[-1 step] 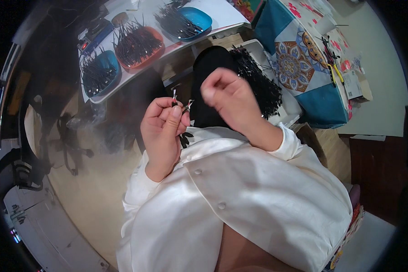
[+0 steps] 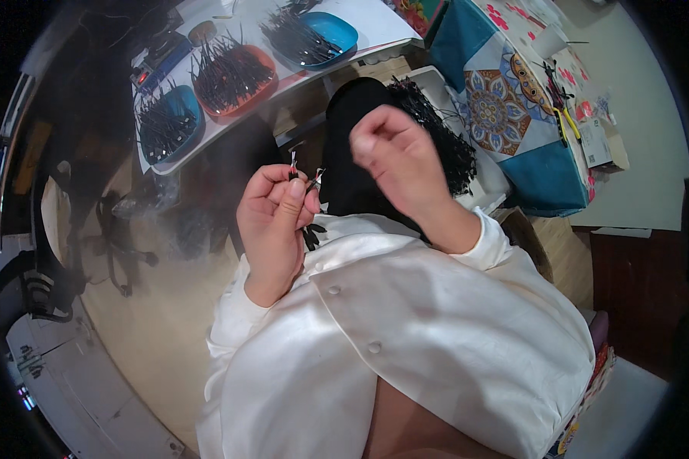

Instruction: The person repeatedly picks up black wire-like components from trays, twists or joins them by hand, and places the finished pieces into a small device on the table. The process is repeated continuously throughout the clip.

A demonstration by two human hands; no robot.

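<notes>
My left hand [image 2: 274, 222] is closed, with thumb and fingers pinching a short black cable [image 2: 293, 173] whose thin light and reddish wire ends stick up. A second bared end [image 2: 315, 182] fans out beside the thumb, and black cable pieces hang below the palm. My right hand [image 2: 406, 164] is held apart to the right, over my dark trouser leg. Its fingers are curled toward the thumb and slightly blurred; whether anything small is between them is hidden.
On the white table [image 2: 298, 84] stand a blue tray [image 2: 194, 115], an orange tray [image 2: 262, 86] and another blue tray [image 2: 343, 34], all with dark cable pieces. A heap of black cables [image 2: 444, 145] fills a white bin at my right. Yellow-handled pliers [image 2: 570, 126] lie on a patterned cloth.
My right hand has shifted slightly to the right, away from the left hand. The left hand with the cable is nearly still.
</notes>
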